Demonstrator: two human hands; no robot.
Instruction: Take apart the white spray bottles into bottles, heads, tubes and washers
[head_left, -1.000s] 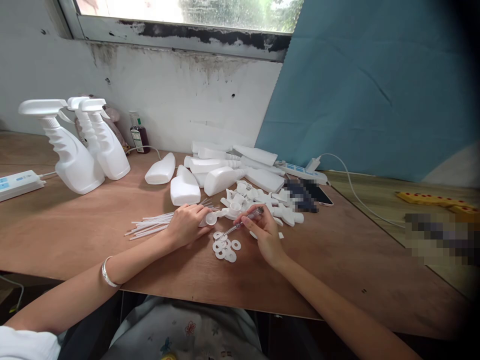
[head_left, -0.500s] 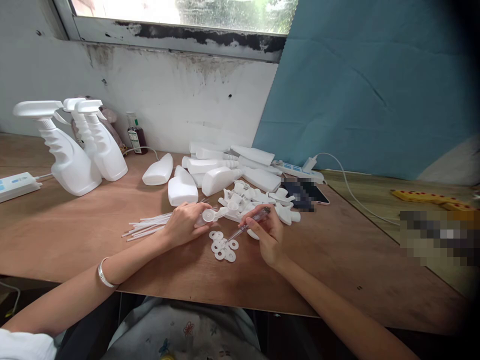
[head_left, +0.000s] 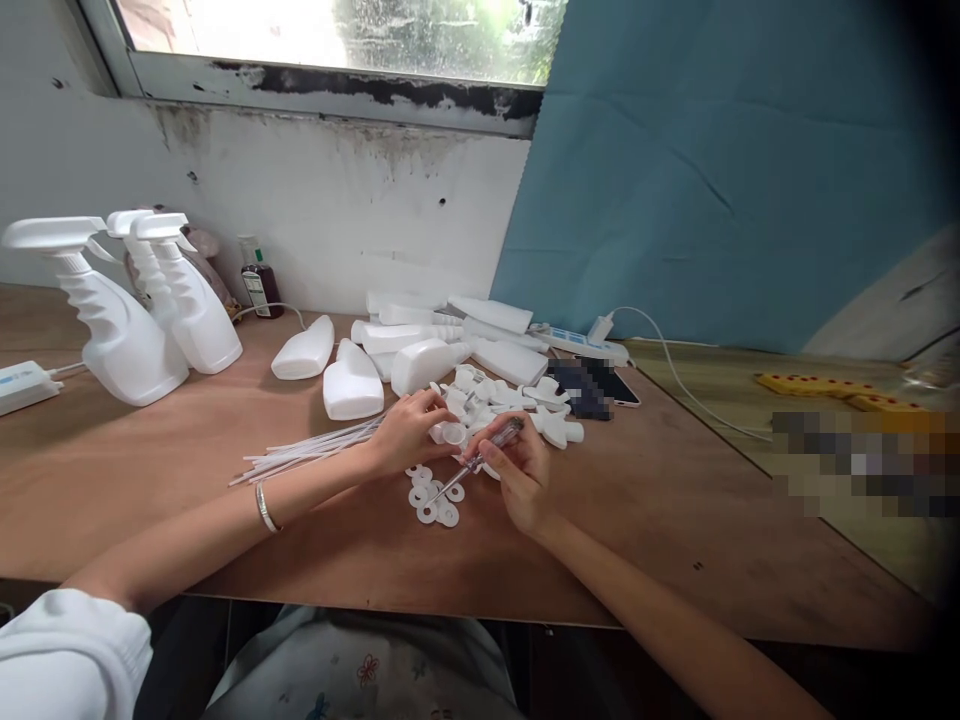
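My left hand [head_left: 411,428] is at the near left edge of a pile of white trigger spray heads [head_left: 487,390]. Its curled fingers and thumb are around one white spray head [head_left: 452,433], whose round collar faces me. In my right hand [head_left: 523,475] is a slim screwdriver [head_left: 480,458] with a clear handle, held like a pen. The shaft slants down to the left, its tip at a small heap of flat white ring washers [head_left: 437,495]. Thin white tubes [head_left: 300,455] lie in a bundle beyond my left forearm.
White bottles [head_left: 420,340] without spray heads lie heaped behind the pile. Spray bottles [head_left: 135,320] with heads stand at left, near a small dark bottle [head_left: 260,280]. A phone [head_left: 619,382], power strip [head_left: 581,343] and white cable [head_left: 667,360] are at right.
My left hand has moved right, from above the washers' left side to the pile of spray heads. The screwdriver tip has shifted lower among the washers. The whole view has turned slightly.
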